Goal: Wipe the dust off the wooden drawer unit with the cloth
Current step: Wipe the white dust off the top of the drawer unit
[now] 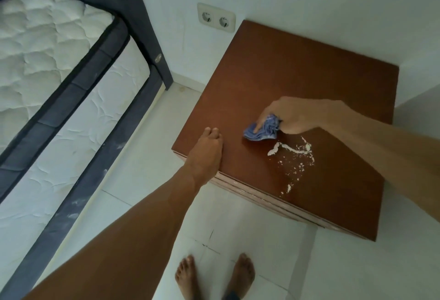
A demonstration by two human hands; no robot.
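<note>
Mattress (45, 66) way over at 9 o'clock, quilted white with dark edging, sat on a dark frame. Double socket (215, 19) on the wall up around 12 o'clock, just left of the unit's back corner. White tiled floor (262, 252) underneath, with two bare feet (214, 276) down at 6 o'clock.

Left hand (207, 154) laid flat on the front-left edge of the unit (297, 68), fingers out straight and together, gripping nothing, just resting there. Brown top, filling most of the 3 o'clock side.

Cloth (262, 129), blue and all scrunched up, pressed onto the top near the middle, at roughly 2 o'clock from the left hand. Right hand (289, 116) clamped round it, one fingertip pushing down on the flat bit.

White dust (292, 154) smeared and speckled just at 5 o'clock from the cloth, trailing toward the front edge. Not touching the cloth, but close.
</note>
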